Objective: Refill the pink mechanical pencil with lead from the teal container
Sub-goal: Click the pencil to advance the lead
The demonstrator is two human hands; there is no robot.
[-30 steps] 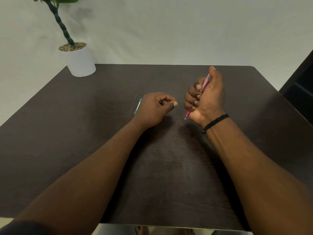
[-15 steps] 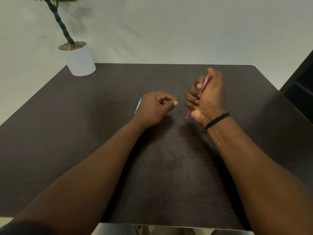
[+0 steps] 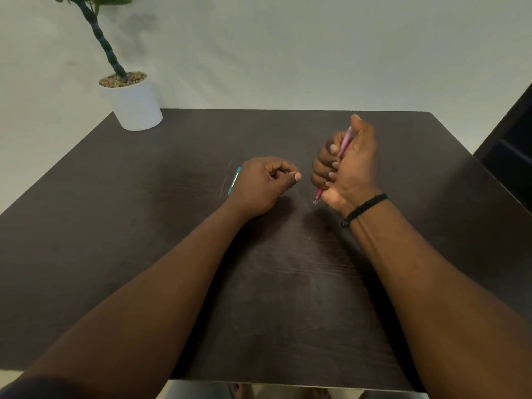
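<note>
My right hand [image 3: 349,165] is a fist around the pink mechanical pencil [image 3: 344,144]. The pencil is held steeply, with my thumb over its top end and its tip [image 3: 315,200] pointing down just above the table. To its left, my left hand [image 3: 263,184] rests on the table with fingers curled and thumb against forefinger. I cannot tell whether anything small is pinched there. The teal container [image 3: 236,181] lies flat on the table behind my left hand, mostly hidden by it. Beside it lies a thin pale line [image 3: 226,180], perhaps a lead.
A white pot [image 3: 135,106] with a green plant stands at the far left corner of the dark wooden table [image 3: 288,298]. A dark piece of furniture [image 3: 515,145] stands beyond the table's right edge. The near table edge runs under my forearms.
My right thumb has shifted slightly on the pencil's top end and the fist has barely moved. The left hand and the teal container have stayed in place.
</note>
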